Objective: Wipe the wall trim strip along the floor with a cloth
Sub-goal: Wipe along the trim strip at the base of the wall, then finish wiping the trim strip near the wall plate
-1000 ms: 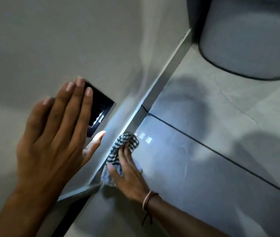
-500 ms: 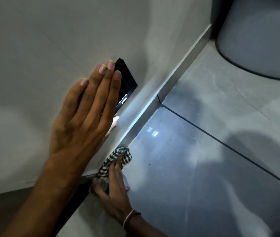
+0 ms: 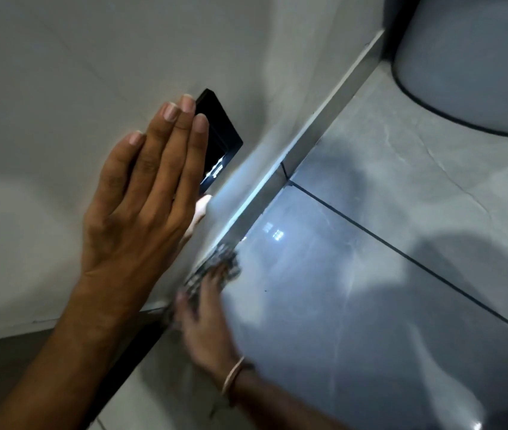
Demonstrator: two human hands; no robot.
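Your right hand (image 3: 206,318) presses the checked cloth (image 3: 215,268) against the trim strip (image 3: 318,125) where the wall meets the floor (image 3: 370,305). The hand is blurred, so I judge it is in the middle of a wiping stroke; its fingers (image 3: 212,280) lie long over the cloth and pin it to the strip, more than they close around it. Your left hand (image 3: 144,193) rests flat on the wall (image 3: 91,72), fingers straight and together, holding nothing.

What could go wrong: the cloth is held only by pressure, so a fast stroke may leave it bunched behind your fingers, and then bare skin wipes the strip. The fingertips of your left hand touch the edge of the black wall plate (image 3: 221,144); if you lean more weight forward, they may slide onto it. The floor tiles look glossy, so I think a sliding hand could slip away from the strip.

For room: the strip runs free toward the far right, past the dark tile joint (image 3: 401,256), until the grey round container (image 3: 479,63) in the far corner. Near you, the strip ends at the wall corner beside the cloth, with a dark gap below. The floor to the right of the strip is open.
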